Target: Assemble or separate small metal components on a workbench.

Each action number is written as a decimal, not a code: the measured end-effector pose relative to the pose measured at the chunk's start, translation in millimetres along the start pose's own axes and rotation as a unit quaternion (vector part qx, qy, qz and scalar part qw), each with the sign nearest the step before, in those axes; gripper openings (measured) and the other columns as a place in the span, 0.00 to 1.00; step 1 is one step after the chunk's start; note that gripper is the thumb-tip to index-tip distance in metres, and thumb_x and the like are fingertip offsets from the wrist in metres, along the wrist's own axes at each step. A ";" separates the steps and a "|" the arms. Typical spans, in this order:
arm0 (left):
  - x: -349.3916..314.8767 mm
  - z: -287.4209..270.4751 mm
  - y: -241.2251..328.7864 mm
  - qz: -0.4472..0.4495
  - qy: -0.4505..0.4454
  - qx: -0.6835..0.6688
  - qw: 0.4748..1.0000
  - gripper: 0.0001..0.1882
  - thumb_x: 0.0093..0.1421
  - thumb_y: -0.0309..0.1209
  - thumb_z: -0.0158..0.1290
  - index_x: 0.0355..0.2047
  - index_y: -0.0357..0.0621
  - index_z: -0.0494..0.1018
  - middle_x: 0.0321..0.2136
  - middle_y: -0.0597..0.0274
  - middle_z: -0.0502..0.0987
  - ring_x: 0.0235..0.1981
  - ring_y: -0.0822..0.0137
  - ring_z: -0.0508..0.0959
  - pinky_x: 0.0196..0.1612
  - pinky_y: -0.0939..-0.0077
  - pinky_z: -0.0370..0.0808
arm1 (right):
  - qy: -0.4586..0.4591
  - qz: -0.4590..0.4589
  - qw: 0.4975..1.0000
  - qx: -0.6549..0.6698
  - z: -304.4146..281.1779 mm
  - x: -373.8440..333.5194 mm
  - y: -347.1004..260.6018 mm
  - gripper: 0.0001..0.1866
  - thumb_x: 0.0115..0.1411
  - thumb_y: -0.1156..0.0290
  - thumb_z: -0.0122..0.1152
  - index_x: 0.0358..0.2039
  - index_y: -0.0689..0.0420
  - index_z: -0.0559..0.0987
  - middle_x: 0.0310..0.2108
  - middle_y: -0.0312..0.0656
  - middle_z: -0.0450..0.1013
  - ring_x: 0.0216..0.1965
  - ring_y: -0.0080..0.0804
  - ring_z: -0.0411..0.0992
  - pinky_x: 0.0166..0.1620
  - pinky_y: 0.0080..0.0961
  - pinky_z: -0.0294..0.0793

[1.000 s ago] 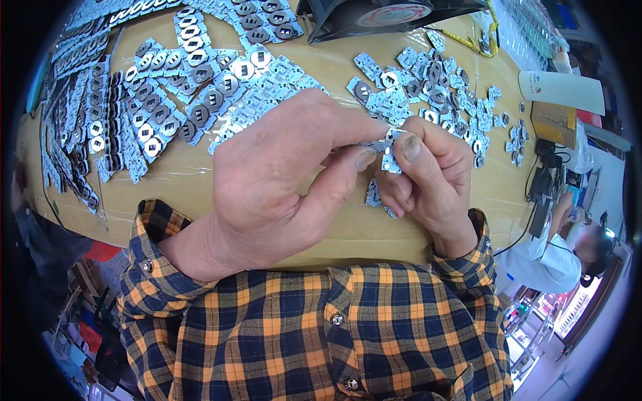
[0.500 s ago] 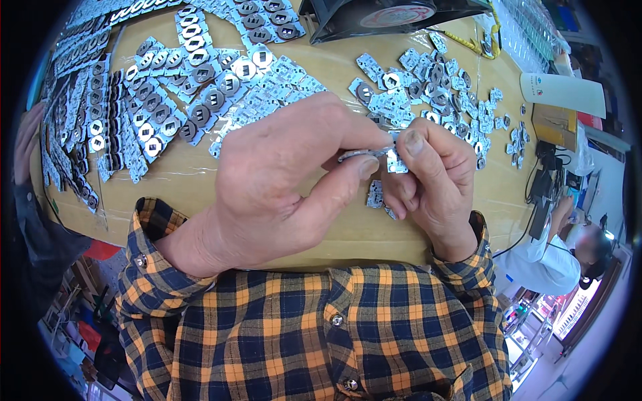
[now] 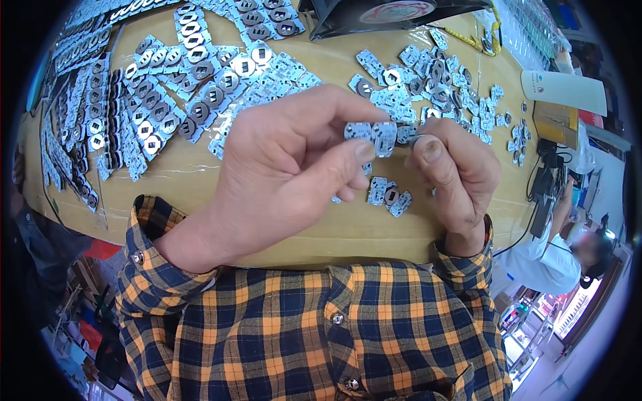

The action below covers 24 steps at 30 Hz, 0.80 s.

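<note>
My left hand [image 3: 281, 174] and my right hand [image 3: 451, 174] meet above a tan wooden table [image 3: 321, 227]. Between the thumbs and forefingers of both hands is a short strip of small silvery circuit boards [image 3: 374, 134], each hand pinching one end. Just below it, a few loose boards [image 3: 388, 194] lie on the table. Both forearms wear blue, orange and white checked sleeves.
Rows of small boards with dark round parts [image 3: 167, 100] cover the table's left and far side. A loose heap of boards [image 3: 435, 73] lies at the far right. A black fan housing [image 3: 388, 13] stands at the back. A white box [image 3: 565, 90], cables and another person [image 3: 555, 260] are at right.
My hands have lifted slightly and drawn a little apart, so the strip of boards between the fingertips now shows more plainly.
</note>
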<state>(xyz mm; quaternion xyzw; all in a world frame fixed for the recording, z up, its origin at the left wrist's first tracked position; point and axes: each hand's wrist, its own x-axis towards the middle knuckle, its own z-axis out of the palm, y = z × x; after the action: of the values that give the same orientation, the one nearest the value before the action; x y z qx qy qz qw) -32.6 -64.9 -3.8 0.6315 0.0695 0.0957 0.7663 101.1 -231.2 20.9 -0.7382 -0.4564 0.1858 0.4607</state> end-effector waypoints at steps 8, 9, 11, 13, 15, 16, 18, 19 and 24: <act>-2.3 -2.6 3.4 -0.058 -0.041 -0.079 0.994 0.12 0.62 0.18 0.51 0.46 0.30 0.72 0.28 0.56 0.79 0.27 0.73 0.80 0.28 0.84 0.79 | -0.046 0.004 0.998 0.046 10.3 -0.7 -0.7 0.10 0.62 0.73 0.58 0.25 0.64 0.76 0.16 0.39 0.65 0.16 0.29 0.65 0.20 0.25 0.61; -1.2 -1.3 5.0 -0.072 -0.020 -0.066 0.995 0.11 0.62 0.18 0.51 0.45 0.29 0.72 0.28 0.57 0.79 0.27 0.73 0.80 0.28 0.84 0.79 | -0.046 0.005 0.998 0.046 10.4 -0.2 0.8 0.10 0.62 0.73 0.58 0.25 0.64 0.76 0.16 0.39 0.65 0.16 0.29 0.65 0.20 0.25 0.61; 0.6 -0.8 5.3 -0.087 0.000 -0.054 0.995 0.10 0.61 0.18 0.52 0.44 0.29 0.72 0.27 0.57 0.79 0.27 0.73 0.80 0.27 0.85 0.79 | -0.058 -0.047 0.997 -0.021 9.7 0.9 5.1 0.10 0.61 0.73 0.59 0.25 0.64 0.75 0.16 0.40 0.63 0.16 0.29 0.65 0.20 0.26 0.61; 0.0 -3.6 5.3 -0.082 -0.005 0.014 0.996 0.09 0.61 0.18 0.52 0.43 0.29 0.72 0.27 0.55 0.79 0.27 0.72 0.81 0.26 0.84 0.79 | -0.054 -0.031 0.998 -0.012 11.8 -0.4 3.7 0.11 0.62 0.71 0.58 0.24 0.63 0.74 0.15 0.39 0.63 0.14 0.28 0.64 0.19 0.25 0.60; 0.1 -9.2 12.5 -0.095 -0.048 -0.076 0.991 0.09 0.61 0.19 0.52 0.42 0.29 0.71 0.27 0.54 0.79 0.27 0.71 0.81 0.26 0.84 0.78 | -0.049 -0.015 0.999 -0.004 11.1 -3.2 0.8 0.13 0.63 0.69 0.57 0.24 0.63 0.73 0.15 0.38 0.63 0.13 0.26 0.63 0.17 0.24 0.59; 0.8 -11.3 14.2 -0.104 -0.091 -0.166 0.976 0.09 0.62 0.19 0.52 0.42 0.29 0.71 0.27 0.53 0.79 0.27 0.70 0.81 0.26 0.84 0.78 | -0.094 0.117 0.951 0.272 8.9 -4.3 -1.0 0.14 0.65 0.68 0.55 0.24 0.63 0.72 0.14 0.37 0.63 0.12 0.23 0.61 0.16 0.22 0.57; 1.7 -11.2 10.4 -0.084 -0.086 -0.170 0.978 0.09 0.62 0.19 0.52 0.42 0.28 0.71 0.27 0.52 0.79 0.28 0.69 0.82 0.26 0.83 0.79 | -0.129 0.237 0.811 0.519 8.3 -5.0 -1.1 0.16 0.67 0.66 0.53 0.24 0.62 0.71 0.14 0.36 0.63 0.11 0.21 0.59 0.15 0.20 0.56; 1.6 -10.8 8.0 -0.064 -0.079 -0.172 0.980 0.09 0.62 0.20 0.52 0.42 0.28 0.70 0.27 0.52 0.79 0.28 0.69 0.82 0.27 0.82 0.79 | -0.118 0.235 0.795 0.546 10.1 -5.2 0.6 0.16 0.68 0.66 0.50 0.24 0.62 0.71 0.14 0.35 0.63 0.11 0.18 0.58 0.15 0.18 0.56; -1.6 2.4 1.4 0.034 0.000 -0.081 0.996 0.10 0.61 0.18 0.53 0.43 0.27 0.70 0.28 0.52 0.78 0.29 0.68 0.82 0.29 0.81 0.79 | -0.026 0.205 0.878 0.432 16.6 -6.0 -0.5 0.15 0.69 0.66 0.50 0.26 0.61 0.73 0.14 0.32 0.65 0.12 0.12 0.58 0.16 0.12 0.56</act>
<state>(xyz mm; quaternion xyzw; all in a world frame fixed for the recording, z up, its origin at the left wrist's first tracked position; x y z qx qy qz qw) -33.6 -67.3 -1.9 0.5691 0.0395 0.1273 0.8114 86.2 -227.7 12.0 -0.5379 -0.1807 0.4738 0.6735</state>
